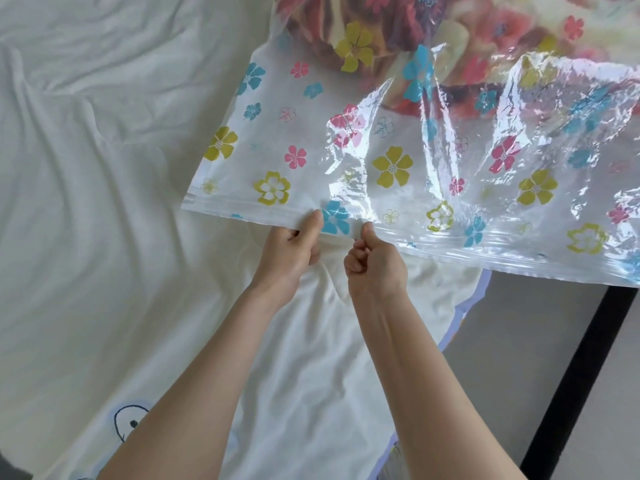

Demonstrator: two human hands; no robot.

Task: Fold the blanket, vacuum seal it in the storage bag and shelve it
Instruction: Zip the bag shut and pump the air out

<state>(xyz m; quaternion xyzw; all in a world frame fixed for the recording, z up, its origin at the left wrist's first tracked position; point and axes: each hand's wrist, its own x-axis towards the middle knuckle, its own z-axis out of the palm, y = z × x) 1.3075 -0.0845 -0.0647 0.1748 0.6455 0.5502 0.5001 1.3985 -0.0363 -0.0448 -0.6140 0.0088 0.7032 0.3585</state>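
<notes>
At frame centre, the left hand (298,242) and right hand (372,258) pinch the zip edge of the storage bag (398,161); the blanket (450,32) sits inside, upper right. Sealing well likely means pressing evenly along the strip.

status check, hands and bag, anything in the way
Both hands pinching the zip edge of the storage bag, left hand, right hand, close together. Blanket already inside, bag lying on the bed. Nothing blocking.

One clear plastic storage bag printed with coloured flowers (398,161), one floral red-and-cream blanket (450,26) inside it, one white bed sheet (104,168), two bare hands.
</notes>
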